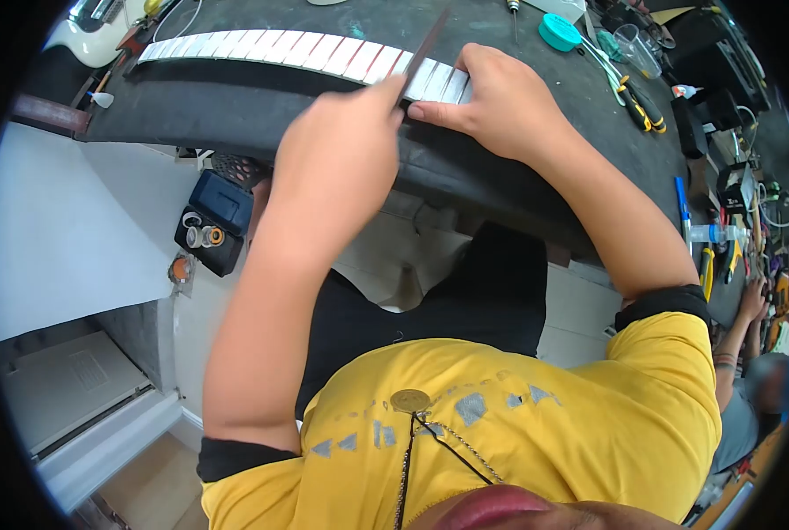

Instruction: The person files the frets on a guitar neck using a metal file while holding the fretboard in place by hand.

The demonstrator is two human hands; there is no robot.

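Observation:
A long, narrow strip [297, 49], likely a guitar fretboard or neck, lies across the dark worktop. White segments cover it, with thin lines between them, several of them reddish. My left hand [337, 163] is closed round a thin dark tool [426, 49], which stands tilted over the strip near its right end. Slight blur shows on this hand, and the tool's lower end is partly hidden. Over the strip's right end lies my right hand [514, 106], its thumb along the near edge and its fingers bent over the far side.
Right of the strip are a turquoise lid [559, 32], yellow-black pliers [644, 106] and a blue marker [682, 199]. A white guitar body [90, 34] is at upper left. Below the worktop's edge sits an open black case [213, 221]. Another person's arm [728, 349] shows at far right.

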